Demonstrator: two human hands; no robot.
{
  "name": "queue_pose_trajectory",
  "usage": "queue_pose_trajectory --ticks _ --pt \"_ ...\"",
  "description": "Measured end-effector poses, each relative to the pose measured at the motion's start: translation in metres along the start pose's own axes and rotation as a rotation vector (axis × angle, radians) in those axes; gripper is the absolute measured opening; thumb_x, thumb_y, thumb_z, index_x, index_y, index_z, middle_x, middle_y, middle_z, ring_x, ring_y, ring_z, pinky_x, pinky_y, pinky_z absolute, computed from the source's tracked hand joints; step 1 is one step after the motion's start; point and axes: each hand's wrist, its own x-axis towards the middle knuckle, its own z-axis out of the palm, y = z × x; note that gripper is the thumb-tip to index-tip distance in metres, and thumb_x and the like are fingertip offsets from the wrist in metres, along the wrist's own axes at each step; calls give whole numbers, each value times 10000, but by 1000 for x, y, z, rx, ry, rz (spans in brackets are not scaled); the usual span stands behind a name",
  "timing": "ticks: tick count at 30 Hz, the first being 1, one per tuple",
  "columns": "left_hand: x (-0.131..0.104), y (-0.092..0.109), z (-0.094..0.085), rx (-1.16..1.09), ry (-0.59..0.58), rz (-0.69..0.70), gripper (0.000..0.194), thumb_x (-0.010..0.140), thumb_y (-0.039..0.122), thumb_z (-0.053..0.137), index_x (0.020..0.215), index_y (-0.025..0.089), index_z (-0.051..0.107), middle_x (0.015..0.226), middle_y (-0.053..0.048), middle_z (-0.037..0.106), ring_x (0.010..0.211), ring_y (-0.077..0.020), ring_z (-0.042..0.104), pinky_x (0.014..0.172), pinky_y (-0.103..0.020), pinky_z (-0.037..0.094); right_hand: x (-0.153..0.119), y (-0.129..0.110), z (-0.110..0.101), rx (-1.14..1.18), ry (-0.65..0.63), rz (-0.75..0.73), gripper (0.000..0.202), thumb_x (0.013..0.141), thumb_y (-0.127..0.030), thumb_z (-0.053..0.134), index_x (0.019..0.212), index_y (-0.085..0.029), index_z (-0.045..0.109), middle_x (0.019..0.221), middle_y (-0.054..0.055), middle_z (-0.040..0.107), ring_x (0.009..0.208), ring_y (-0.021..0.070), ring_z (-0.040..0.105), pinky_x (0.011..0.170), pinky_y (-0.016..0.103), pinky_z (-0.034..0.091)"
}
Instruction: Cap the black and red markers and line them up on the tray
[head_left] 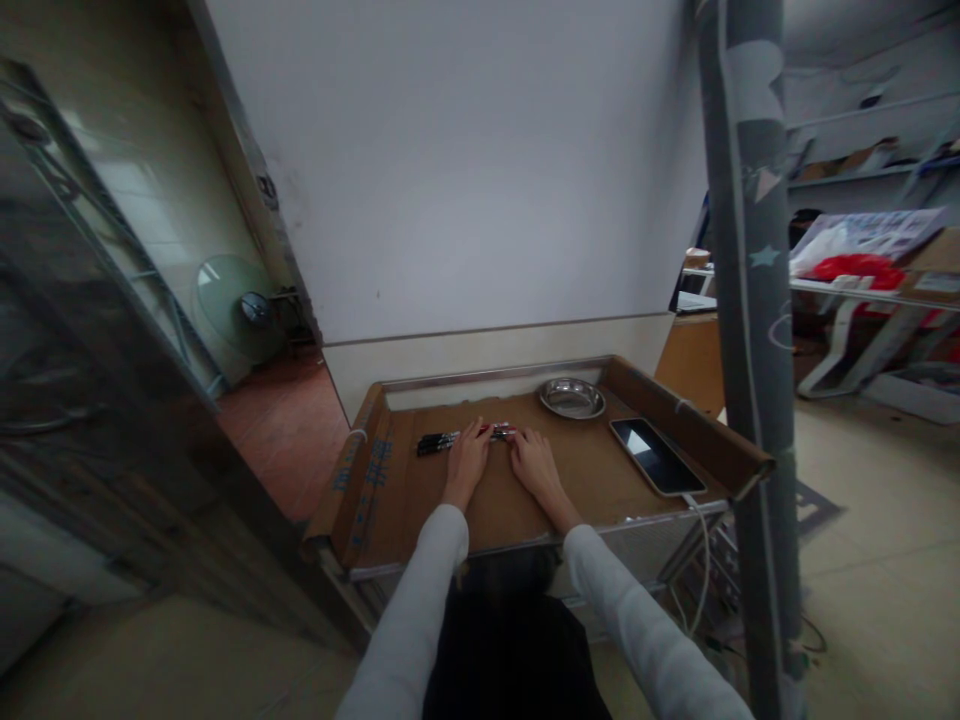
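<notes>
A small bundle of pens (436, 442) lies sideways on the cardboard-lined tabletop (495, 510), with black ends pointing left and red parts showing between my hands. My left hand (469, 455) is closed over the middle of the bundle, thumb toward the right. At the bundle's right end, my right hand (532, 460) has its fingertips closed on the pens. My hands cover part of the pens, so their exact number is hidden.
A round metal dish (572, 398) stands at the back right of the table. In front of it lies a phone (656, 457) with a white cable (705, 565) hanging over the edge. Raised cardboard rims (686, 425) border the sides. A patterned wrapped post (761, 350) stands close on the right.
</notes>
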Motion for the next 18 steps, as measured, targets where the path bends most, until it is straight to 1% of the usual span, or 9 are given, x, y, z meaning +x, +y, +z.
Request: queue_pose_trajectory --ticks 6,10,14,18 --pt "-1 -1 0 15 46 -9 423 877 110 399 1270 228 502 1390 -108 434 1246 -228 444 1008 -427 391 0 1 1 0 2 -12 241 896 -174 380 1028 -170 581 1023 97 584 953 208 499 808 306 309" --pt "-9 0 -6 20 90 -36 451 852 75 387 1266 216 500 1373 -101 455 1242 -220 445 1017 -420 384 -1 2 2 11 -2 -19 246 905 -183 373 1038 -176 579 1028 95 582 960 203 495 813 304 305" --pt "-26 -6 -14 35 175 -117 452 811 45 409 1214 201 538 1342 -97 487 1231 -220 456 1019 -406 387 -2 2 1 25 -12 -25 229 895 -181 394 1024 -182 583 1022 90 581 966 202 494 810 298 308" --pt "-41 -16 -19 59 285 -233 373 822 74 413 1134 183 587 1298 -127 518 1198 -242 484 978 -410 417 -3 1 -1 72 -4 -69 228 903 -203 385 991 -187 595 1016 85 589 953 198 505 811 298 316"
